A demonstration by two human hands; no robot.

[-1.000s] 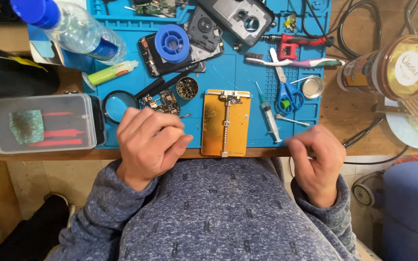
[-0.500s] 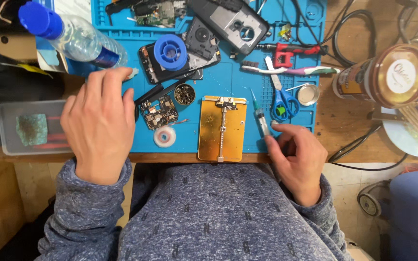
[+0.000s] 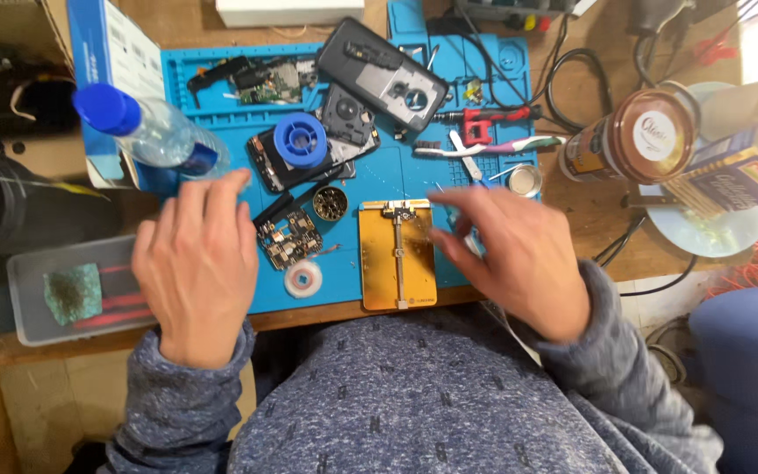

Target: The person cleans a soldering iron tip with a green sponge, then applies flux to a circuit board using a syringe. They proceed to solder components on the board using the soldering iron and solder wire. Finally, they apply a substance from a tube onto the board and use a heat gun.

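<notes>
Gold holder plate (image 3: 397, 256) between two flat, empty hands: left hand (image 3: 195, 263), right hand (image 3: 515, 259), fingers spread.

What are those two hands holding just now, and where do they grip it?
Nothing that shows. The left hand is spread flat over the blue mat; the right hand hovers, blurred, beside the gold holder plate, with no grip visible.

left hand (image 3: 193, 263): palm down, fingers spread, left of the gold plate (image 3: 397, 254)
right hand (image 3: 515, 259): palm down, fingers loosely extended, blurred, right of it
</notes>
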